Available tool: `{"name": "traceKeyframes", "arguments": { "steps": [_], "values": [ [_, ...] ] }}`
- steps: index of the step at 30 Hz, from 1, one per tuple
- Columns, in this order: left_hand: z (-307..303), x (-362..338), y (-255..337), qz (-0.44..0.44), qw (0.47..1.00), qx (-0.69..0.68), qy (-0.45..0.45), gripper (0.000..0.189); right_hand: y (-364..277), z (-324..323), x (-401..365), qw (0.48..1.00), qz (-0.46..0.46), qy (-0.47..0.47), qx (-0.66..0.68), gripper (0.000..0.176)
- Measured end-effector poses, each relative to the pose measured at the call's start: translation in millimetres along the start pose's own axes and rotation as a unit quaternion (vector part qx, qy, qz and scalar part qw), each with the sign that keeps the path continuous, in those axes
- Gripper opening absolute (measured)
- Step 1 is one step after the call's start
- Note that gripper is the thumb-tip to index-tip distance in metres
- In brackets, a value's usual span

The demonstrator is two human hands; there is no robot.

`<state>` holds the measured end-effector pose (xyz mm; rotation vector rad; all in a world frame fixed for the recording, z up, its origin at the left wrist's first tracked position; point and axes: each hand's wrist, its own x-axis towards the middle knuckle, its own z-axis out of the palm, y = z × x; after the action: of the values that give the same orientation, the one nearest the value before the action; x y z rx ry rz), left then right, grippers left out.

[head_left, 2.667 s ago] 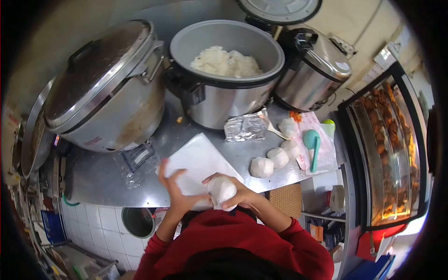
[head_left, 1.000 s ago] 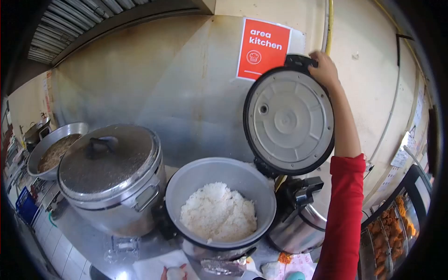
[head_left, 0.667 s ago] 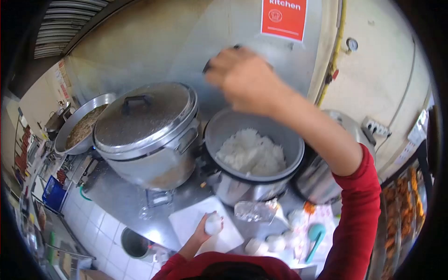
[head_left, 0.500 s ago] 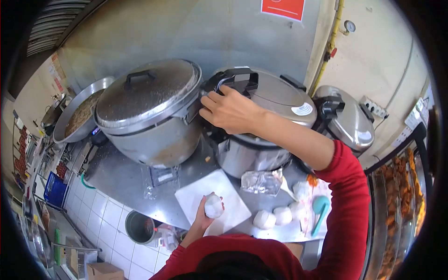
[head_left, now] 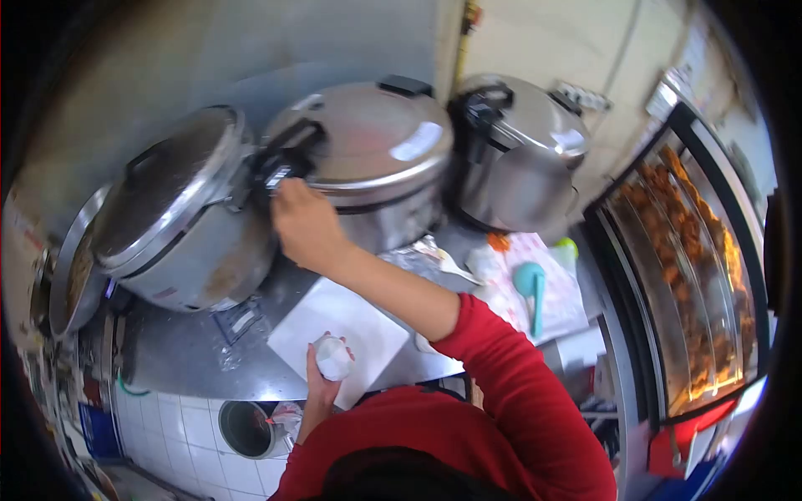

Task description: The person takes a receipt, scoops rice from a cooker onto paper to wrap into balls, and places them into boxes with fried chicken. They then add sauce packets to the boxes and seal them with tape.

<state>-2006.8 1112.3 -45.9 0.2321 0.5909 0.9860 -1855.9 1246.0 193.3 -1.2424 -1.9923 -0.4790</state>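
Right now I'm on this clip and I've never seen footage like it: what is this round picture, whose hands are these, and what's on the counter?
There is no machine here. The single picture comes from a camera worn on a person's head, looking down through a wide lens that bends everything round. The red sleeves are that person's own arms. The left hand holds a small white ball in a closed grip above a white paper on the steel counter. The right hand is at the black handle of the middle cooker, whose lid is shut. A big lidded pot stands left, another cooker right. A teal scoop lies near a glass case of fried food.
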Motion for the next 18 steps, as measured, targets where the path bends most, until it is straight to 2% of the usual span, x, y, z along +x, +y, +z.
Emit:
{"name": "traceKeyframes", "arguments": {
  "steps": [2, 5, 7, 8, 9, 10, 11, 12, 13, 14, 17, 18],
  "values": [
    [6, 7, -8, -0.009, 0.999, 0.046, 0.012, 0.055, 8, -18, 6, 0.997, 0.005, -0.052, 0.048, 0.025],
    [18, 11, -20, -0.058, 0.998, 0.031, 0.001, 0.057, 21, -34, -21, 0.984, -0.04, -0.004, 0.176, 0.027],
    [32, 8, -26, -0.081, 0.996, -0.028, -0.004, 0.05, 28, -62, -75, 0.962, -0.015, 0.033, 0.272, 0.029],
    [36, 6, -30, -0.091, 0.994, -0.061, -0.007, 0.047, 44, -63, -108, 0.956, -0.016, 0.101, 0.277, 0.03],
    [32, 9, -34, -0.08, 0.995, -0.056, 0.009, 0.045, 66, -60, -149, 0.966, 0.062, 0.113, 0.226, 0.026],
    [26, 12, -40, -0.066, 0.996, -0.055, 0.025, 0.043, 99, -47, -193, 0.951, 0.179, 0.114, 0.225, 0.024],
    [25, 15, -46, -0.052, 0.996, -0.053, 0.046, 0.041, 134, -34, -237, 0.911, 0.326, 0.172, 0.186, 0.024],
    [29, 12, -50, -0.038, 0.997, -0.056, 0.044, 0.039, 167, -25, -275, 0.884, 0.433, 0.168, 0.062, 0.037],
    [29, 9, -51, -0.056, 0.996, -0.05, 0.051, 0.039, 179, -26, -291, 0.794, 0.599, 0.072, -0.07, 0.063],
    [27, 11, -53, -0.073, 0.995, -0.046, 0.051, 0.038, 195, -26, -303, 0.755, 0.644, -0.039, -0.116, 0.092],
    [39, 13, -61, -0.093, 0.994, 0.001, 0.056, 0.04, 226, -20, -318, 0.691, 0.689, -0.205, -0.071, 0.11],
    [42, 11, -64, -0.093, 0.993, 0.024, 0.062, 0.041, 230, -14, -320, 0.694, 0.678, -0.216, -0.112, 0.112]
  ]
}}
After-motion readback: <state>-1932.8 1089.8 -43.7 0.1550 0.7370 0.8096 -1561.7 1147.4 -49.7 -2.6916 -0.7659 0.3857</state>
